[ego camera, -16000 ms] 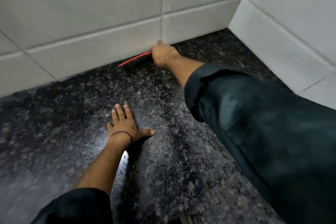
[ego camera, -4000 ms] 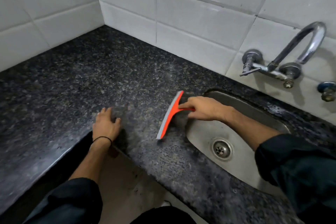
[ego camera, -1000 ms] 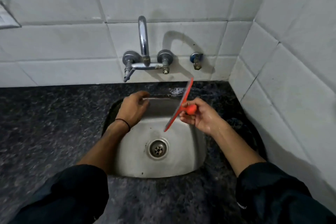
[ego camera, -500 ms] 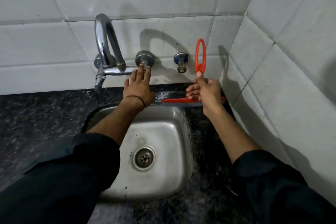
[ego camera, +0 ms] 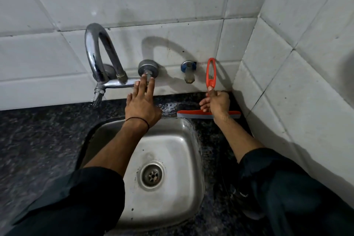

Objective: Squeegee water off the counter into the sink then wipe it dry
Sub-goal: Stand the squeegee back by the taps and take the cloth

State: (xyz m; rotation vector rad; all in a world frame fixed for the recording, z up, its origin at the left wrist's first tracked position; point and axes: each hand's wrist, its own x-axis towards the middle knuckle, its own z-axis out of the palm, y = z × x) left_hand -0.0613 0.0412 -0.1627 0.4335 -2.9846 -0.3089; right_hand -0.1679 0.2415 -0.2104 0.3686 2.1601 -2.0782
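An orange squeegee [ego camera: 210, 74] stands upright in the back right corner, its grey-edged blade [ego camera: 191, 114] resting flat on the dark speckled counter [ego camera: 38, 140] behind the steel sink [ego camera: 172, 140]. My right hand [ego camera: 216, 102] grips its handle just above the blade. My left hand [ego camera: 142, 101] reaches over the sink's back rim, fingers spread and touching the right valve [ego camera: 148, 69] of the wall tap. Water drops glisten on the counter [ego camera: 168, 106] between my hands.
The chrome tap spout [ego camera: 97, 57] curves left, with a little water at its side lever [ego camera: 96, 97]. A small blue-capped stopcock [ego camera: 188, 72] sticks out of the tiled wall. A white tiled side wall [ego camera: 287, 92] closes off the right.
My left hand stays on the tap's right valve and my right hand keeps the squeegee standing in the corner. The view has moved in closer.
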